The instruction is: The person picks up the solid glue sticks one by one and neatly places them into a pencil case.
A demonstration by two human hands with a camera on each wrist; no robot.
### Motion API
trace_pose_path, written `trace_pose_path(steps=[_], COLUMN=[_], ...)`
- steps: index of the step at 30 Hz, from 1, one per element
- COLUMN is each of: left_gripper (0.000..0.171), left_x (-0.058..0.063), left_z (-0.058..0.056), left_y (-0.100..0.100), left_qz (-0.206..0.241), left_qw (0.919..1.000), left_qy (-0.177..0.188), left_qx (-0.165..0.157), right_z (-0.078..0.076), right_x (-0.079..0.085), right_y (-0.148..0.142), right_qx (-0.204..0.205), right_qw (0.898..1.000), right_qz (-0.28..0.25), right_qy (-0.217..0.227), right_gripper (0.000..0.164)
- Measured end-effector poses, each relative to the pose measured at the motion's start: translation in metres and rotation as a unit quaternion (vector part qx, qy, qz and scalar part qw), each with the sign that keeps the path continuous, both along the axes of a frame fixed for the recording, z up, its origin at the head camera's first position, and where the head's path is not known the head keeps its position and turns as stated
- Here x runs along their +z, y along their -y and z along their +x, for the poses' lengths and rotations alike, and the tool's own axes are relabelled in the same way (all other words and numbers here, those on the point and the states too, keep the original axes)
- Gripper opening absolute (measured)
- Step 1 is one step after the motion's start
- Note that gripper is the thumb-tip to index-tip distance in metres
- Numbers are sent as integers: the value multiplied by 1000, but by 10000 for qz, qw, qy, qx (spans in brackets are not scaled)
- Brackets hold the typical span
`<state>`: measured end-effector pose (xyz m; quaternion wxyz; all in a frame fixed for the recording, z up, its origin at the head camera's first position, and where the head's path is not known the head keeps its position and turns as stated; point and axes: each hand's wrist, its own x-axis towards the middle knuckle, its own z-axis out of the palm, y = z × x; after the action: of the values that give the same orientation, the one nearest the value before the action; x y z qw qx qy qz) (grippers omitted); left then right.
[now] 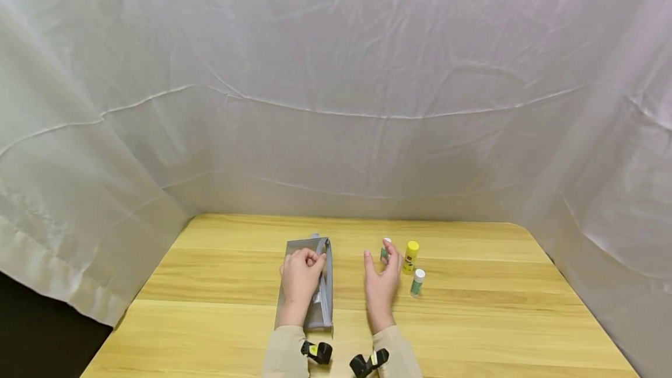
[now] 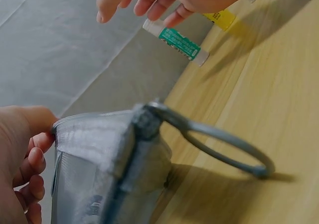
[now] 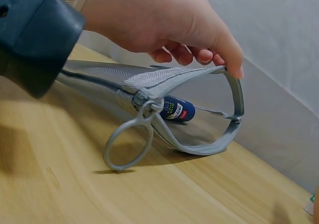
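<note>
My left hand pinches the upper edge of a grey mesh zipper pouch between thumb and fingers. The pouch's mouth gapes, and a dark blue glue stick shows inside it in the right wrist view. A ring-shaped zipper pull hangs at one end of the zip. To the right, my right hand has its thumb and fingers spread apart. Its fingers are close to the cap of an upright green-and-white glue stick, partly covering it in the head view.
A yellow glue stick stands just right of my right hand. Nearer to me is another green-and-white glue stick, upright with a white cap. The wooden table is bounded by pale curtains at the back and sides.
</note>
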<state>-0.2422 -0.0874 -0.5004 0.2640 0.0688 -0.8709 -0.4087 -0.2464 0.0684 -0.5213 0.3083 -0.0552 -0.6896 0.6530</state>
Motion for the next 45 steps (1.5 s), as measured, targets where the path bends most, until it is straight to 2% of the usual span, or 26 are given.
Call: trace_pose_path(steps=[13, 23, 29, 40, 45], left_gripper=[27, 26, 25, 25, 25], left_x=[1, 2, 2, 3, 2], left_z=[1, 1, 2, 3, 3], left_y=[-3, -3, -3, -3, -3], left_qz=[-109, -89, -135, -127, -141], left_qw=[9999, 9999, 9998, 9998, 9997], left_qy=[-37, 64, 91, 130, 140], left_qx=[-61, -95, -86, -99, -103], right_z=[-1, -4, -10, -14, -15], right_x=[0, -3, -11, -13, -12], right_y=[-3, -9, -14, -20, -21], right_qx=[-112, 24, 87, 454, 481], right_qw=[9995, 9978, 9959, 9936, 9923], right_qz=[293, 493, 520, 92, -154], right_qy=[-49, 442, 742, 1031, 1135], right_gripper=[57, 72, 77, 77, 72])
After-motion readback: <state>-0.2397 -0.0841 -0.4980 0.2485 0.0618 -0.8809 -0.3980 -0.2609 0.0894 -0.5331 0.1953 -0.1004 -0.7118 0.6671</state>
